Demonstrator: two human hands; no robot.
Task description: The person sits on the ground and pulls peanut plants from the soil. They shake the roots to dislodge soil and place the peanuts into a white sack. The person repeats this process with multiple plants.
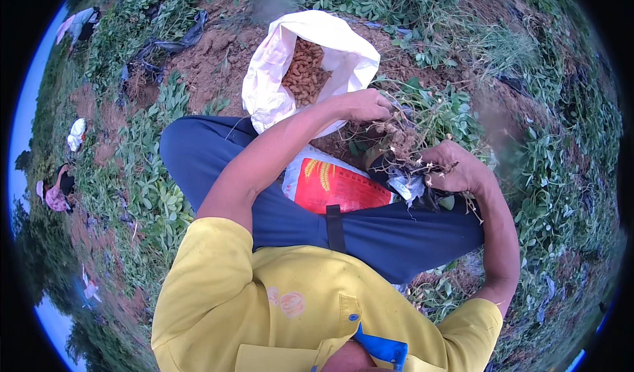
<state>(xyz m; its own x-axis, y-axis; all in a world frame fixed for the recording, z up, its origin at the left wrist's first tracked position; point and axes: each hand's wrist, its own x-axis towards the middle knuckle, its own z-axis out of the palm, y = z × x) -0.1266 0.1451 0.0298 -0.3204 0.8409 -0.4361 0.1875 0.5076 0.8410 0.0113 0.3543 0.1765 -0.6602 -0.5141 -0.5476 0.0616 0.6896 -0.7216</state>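
A bundle of pulled peanut plants, with soil clinging to its tangled roots, lies over my bent right leg. My right hand is closed around the roots and stems on its near side. Across my body reaches my left arm, and my left hand has its fingers curled on the bundle's far-left roots; whether a pod is between them is hidden. Just beyond that forearm stands a white woven sack, its mouth wide and rolled back. Brown peanuts in their shells are heaped inside it.
Between my legs lies a red and white printed bag bearing writing. Peanut foliage, bare reddish soil and dark plastic film surround me. Off to the left, a crouching person is near a white sack; another person bends farther up.
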